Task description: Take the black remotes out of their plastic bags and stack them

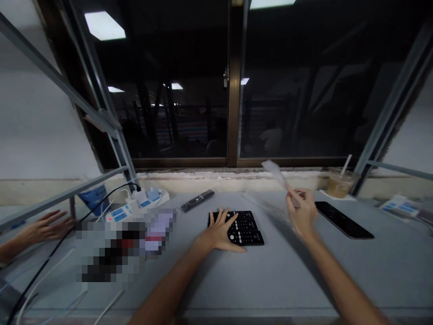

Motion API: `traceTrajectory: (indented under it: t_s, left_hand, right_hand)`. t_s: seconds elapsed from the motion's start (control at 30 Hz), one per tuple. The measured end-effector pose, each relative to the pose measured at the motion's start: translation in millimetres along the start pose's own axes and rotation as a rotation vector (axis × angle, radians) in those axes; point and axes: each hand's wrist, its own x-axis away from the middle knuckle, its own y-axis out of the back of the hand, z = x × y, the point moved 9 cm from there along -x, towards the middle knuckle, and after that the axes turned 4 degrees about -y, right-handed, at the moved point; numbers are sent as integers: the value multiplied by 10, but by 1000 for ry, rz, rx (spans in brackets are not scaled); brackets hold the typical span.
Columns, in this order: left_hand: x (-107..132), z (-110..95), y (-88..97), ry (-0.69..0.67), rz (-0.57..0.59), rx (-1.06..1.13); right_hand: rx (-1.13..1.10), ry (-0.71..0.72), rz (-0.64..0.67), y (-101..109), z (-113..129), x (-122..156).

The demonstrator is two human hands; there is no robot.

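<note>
My left hand (222, 230) lies with spread fingers across several black remote controls (248, 224) set side by side on the grey table. Raised to the right of them, my right hand (302, 210) is closed in a pinch on a thin whitish translucent plastic piece (273, 171), which is smeared by motion. Below it, a clear, film-like streak (267, 207) stretches towards my right hand; whether it is part of the same piece I cannot tell. Behind my left hand, another dark remote control (198, 200), seemingly in a clear sleeve, rests apart at a slant.
A black phone (345, 220) lies at the right, near a drink cup (339, 183) with a straw. On the left are a white power strip (137, 205) with cables, a blurred-out patch (115, 253) and another person's hand (45, 229). A window (169, 90) stands behind the table.
</note>
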Motion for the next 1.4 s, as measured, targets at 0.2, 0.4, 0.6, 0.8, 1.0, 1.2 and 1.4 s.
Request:
traceTrajectory:
  t_s: [0.2,0.4,0.6,0.8,1.0,1.2,1.4]
  left_hand:
    - [12,10,-9,23,-7,-6]
    - [-62,91,6,9,-86,-33]
    - [-99,156,129,-6,-192,-89]
    - [-59,128,224,-30,-240,-119]
    - [-11,86,294,-27,-299,-143]
    - [146,540,689,317,-596,-299]
    - [374,1205,713,729,-614,-350]
  right_hand:
    - [128,101,608,-799,-145,429]
    - [35,51,555,-782,-148,413]
    - [-207,50,525,-738,-31,356]
    - [-257,36,490,-663,31,332]
    - [-288,59,475,-628,101,316]
    - [-323,79,496,-654,119,331]
    - [-349,108,545,-689,152,370]
